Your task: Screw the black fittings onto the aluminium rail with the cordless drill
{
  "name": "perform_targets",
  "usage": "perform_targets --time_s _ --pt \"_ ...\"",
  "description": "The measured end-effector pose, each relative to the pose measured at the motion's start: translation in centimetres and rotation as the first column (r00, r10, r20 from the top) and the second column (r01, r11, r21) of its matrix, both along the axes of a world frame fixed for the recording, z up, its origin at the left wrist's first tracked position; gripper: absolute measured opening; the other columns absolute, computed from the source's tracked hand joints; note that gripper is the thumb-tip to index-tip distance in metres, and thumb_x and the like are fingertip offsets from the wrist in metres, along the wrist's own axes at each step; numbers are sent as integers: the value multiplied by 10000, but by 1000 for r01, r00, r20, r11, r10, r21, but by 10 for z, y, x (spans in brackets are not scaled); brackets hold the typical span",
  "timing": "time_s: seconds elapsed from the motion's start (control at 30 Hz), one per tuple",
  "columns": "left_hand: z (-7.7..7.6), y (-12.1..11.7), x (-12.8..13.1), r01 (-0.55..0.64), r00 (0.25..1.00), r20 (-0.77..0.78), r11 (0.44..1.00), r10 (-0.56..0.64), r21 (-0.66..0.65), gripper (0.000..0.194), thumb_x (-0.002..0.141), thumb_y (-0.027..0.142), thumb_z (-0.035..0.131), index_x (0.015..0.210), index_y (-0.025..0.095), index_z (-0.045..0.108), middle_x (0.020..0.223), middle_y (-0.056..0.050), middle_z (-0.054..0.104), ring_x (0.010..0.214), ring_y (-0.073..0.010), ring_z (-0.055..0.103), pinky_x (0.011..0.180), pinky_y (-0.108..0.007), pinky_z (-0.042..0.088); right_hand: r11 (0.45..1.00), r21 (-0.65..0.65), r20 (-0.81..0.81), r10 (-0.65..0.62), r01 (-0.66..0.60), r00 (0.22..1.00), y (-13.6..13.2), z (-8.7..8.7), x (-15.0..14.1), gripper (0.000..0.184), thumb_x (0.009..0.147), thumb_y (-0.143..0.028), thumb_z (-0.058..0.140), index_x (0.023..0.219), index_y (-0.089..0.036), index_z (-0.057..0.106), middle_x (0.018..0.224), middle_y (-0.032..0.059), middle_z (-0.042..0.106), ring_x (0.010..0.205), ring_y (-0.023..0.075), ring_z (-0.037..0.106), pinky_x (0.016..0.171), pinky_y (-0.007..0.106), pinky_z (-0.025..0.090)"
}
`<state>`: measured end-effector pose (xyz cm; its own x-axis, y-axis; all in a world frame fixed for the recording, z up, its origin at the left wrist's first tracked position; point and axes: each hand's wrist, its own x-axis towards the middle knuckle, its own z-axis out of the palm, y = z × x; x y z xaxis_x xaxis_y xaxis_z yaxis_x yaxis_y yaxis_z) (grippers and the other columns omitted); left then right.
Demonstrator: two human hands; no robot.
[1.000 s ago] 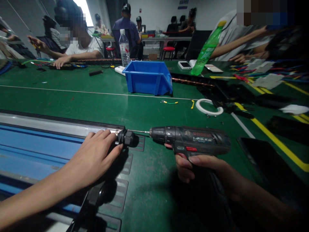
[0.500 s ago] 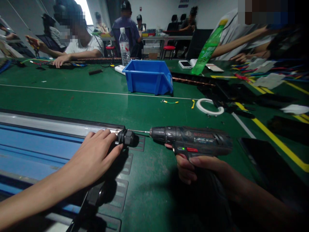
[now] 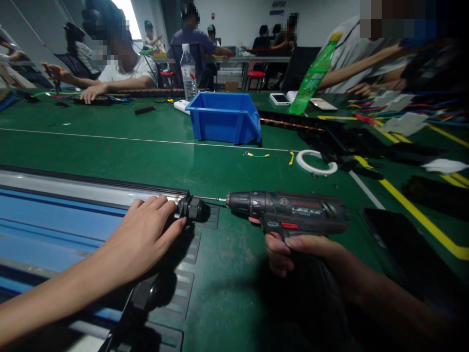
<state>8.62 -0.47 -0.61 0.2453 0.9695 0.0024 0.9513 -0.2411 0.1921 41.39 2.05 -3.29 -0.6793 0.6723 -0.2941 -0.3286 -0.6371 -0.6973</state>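
Observation:
My right hand [image 3: 282, 252] is wrapped round the handle of a black cordless drill driver [image 3: 289, 208], held level with its nose pointing left. A long thin bit [image 3: 208, 198] runs from its chuck to the end of a long grey metal profile [image 3: 91, 189]; the tip's contact is hidden behind a black cable gland [image 3: 192, 208]. My left hand [image 3: 148, 234] grips the end of the profile, fingers over its top and thumb beside the gland. A second black gland [image 3: 146, 293] lies nearer me, beside blue profiles [image 3: 44, 232] and slotted grey end plates [image 3: 183, 293].
Beyond the drill stand a blue bin [image 3: 225, 120], a water bottle [image 3: 188, 76] and a tilted green bottle [image 3: 315, 76]. A white ring of tape [image 3: 317, 168] and short yellow-ended wires [image 3: 258, 155] lie on the green table [image 3: 146, 159]. A dark phone-like slab [image 3: 403, 254] lies right. Co-workers sit around.
The small green light on the drill has gone out. Both hands and the profile hold nearly the same places; the view has shifted slightly.

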Motion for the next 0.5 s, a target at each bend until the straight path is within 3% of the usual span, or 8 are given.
perform_targets --time_s 0.3,0.5 --pt "2 1 1 2 1000 -2 1000 -2 -14 349 1044 459 398 966 203 622 1002 -87 644 998 -312 592 882 -493 431 1000 29 -18 -5 6 1000 -1 -5 1 324 848 -308 758 1136 -172 702 789 14 529 677 160 525 674 335 462" --pt "4 0 2 0 1000 -1 1000 0 -13 347 1037 449 396 983 202 633 1025 -97 665 1006 -317 601 884 -498 434 1000 0 -37 -22 22 999 -1 -2 0 465 834 -282 774 1276 -193 659 796 9 529 672 163 518 672 341 464"
